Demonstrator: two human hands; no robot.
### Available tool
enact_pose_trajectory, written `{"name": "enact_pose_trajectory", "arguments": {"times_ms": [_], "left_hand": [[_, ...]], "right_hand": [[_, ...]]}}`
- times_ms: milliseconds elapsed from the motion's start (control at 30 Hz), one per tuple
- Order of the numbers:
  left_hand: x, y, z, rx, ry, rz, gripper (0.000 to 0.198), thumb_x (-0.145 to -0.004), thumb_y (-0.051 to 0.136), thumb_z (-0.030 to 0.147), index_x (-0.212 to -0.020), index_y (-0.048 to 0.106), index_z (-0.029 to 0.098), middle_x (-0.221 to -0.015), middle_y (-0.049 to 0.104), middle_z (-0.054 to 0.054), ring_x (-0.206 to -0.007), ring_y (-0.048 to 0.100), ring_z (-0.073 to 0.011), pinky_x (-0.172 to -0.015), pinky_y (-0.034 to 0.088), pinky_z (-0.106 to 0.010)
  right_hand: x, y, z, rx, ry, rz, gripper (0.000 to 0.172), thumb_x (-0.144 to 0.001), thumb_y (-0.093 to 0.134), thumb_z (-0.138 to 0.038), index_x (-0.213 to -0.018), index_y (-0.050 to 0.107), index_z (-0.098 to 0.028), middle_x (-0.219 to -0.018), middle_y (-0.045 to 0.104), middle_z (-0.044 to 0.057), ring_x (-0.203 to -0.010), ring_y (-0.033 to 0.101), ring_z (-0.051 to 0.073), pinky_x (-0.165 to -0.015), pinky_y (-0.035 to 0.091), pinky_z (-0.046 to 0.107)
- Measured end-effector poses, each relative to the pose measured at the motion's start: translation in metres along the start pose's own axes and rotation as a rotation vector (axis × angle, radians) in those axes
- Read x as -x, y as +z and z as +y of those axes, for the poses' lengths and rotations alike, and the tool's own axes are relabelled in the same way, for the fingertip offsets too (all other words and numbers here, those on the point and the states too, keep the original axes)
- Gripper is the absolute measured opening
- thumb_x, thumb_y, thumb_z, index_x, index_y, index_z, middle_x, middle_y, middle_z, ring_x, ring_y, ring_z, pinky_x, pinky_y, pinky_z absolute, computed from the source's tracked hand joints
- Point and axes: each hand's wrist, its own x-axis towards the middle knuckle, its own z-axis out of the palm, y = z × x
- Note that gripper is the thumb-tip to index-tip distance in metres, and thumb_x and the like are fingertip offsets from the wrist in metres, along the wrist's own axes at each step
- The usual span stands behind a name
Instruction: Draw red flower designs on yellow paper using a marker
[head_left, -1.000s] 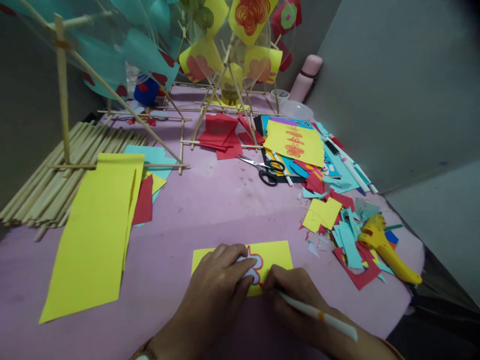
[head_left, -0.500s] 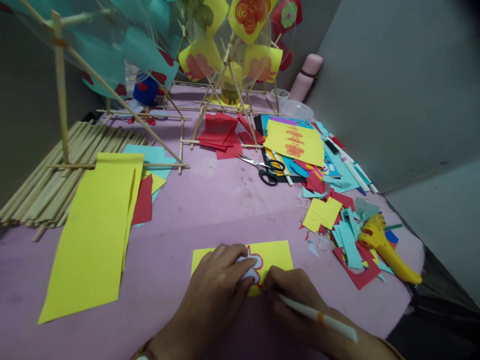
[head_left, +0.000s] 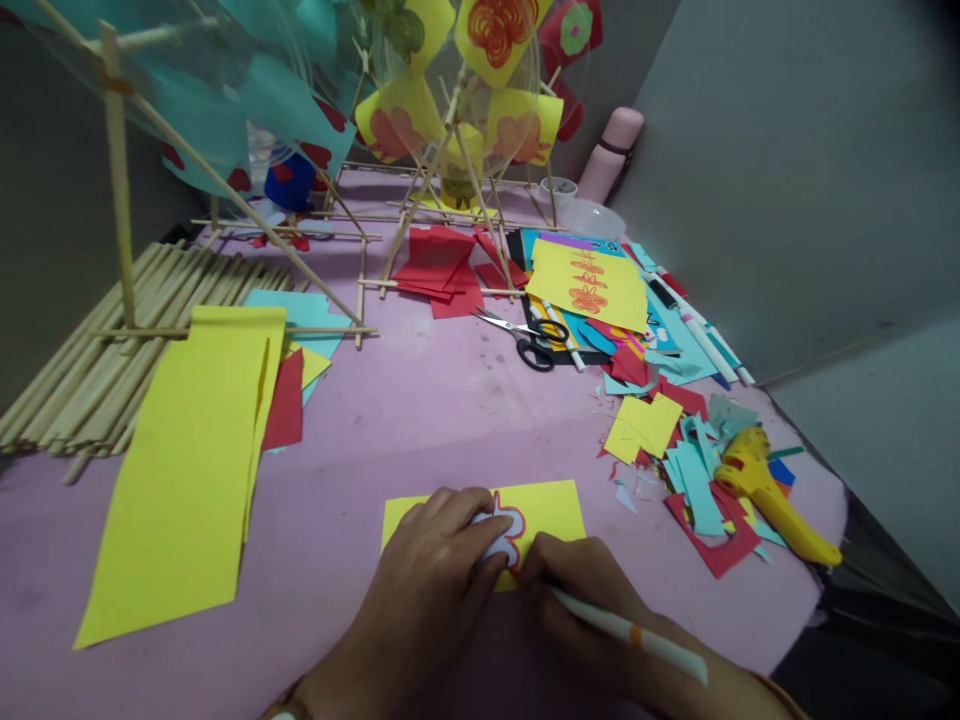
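Observation:
Near the table's front edge lies a yellow paper strip (head_left: 555,505). On it is a pale lilac paper cutout (head_left: 507,535) with rounded lobes and a red line around its edge. My left hand (head_left: 442,550) presses the cutout against the strip, fingers bent together over its left part. In my right hand (head_left: 577,590) is a white marker (head_left: 630,632) with an orange band, gripped like a pen. Its tip, mostly hidden by the fingers, is at the cutout's lower right edge.
Large yellow sheets (head_left: 180,480) and wooden sticks (head_left: 97,360) lie left. Scissors (head_left: 536,340) sit mid-table beside a pile of coloured paper. A yellow glue gun (head_left: 780,500) rests right among paper scraps (head_left: 697,480). Stick frames with decorated wheels stand behind, near a pink bottle (head_left: 611,155).
The marker in my right hand has shifted slightly left along the cutout's lower edge. My left hand stays in place on the cutout.

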Motion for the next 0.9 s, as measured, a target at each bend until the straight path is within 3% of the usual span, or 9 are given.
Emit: {"name": "enact_pose_trajectory", "arguments": {"times_ms": [700,900], "left_hand": [[-0.0018,-0.0012,0.0026,-0.020,-0.010,-0.002,0.020,-0.090,0.049,0.019,-0.105,0.060,0.025,-0.100,0.061,-0.004,-0.087,0.054,-0.0221,-0.070,0.044,-0.036],[-0.0021,-0.0018,0.0032,-0.034,-0.001,-0.002,0.020,-0.090,0.047,0.020,-0.104,0.061,0.025,-0.099,0.061,-0.004,-0.086,0.054,-0.0209,-0.070,0.044,-0.034]], "right_hand": [[-0.0023,0.0044,0.0010,-0.093,-0.036,0.046,0.011,-0.066,0.040,-0.011,-0.064,0.042,-0.022,-0.051,0.043,-0.007,-0.042,0.038,0.008,-0.043,0.029,0.018],[-0.0031,0.0037,-0.0018,-0.041,-0.025,0.048,0.011,-0.068,0.039,-0.012,-0.064,0.043,-0.022,-0.051,0.046,-0.006,-0.042,0.042,0.009,-0.044,0.031,0.019]]}}
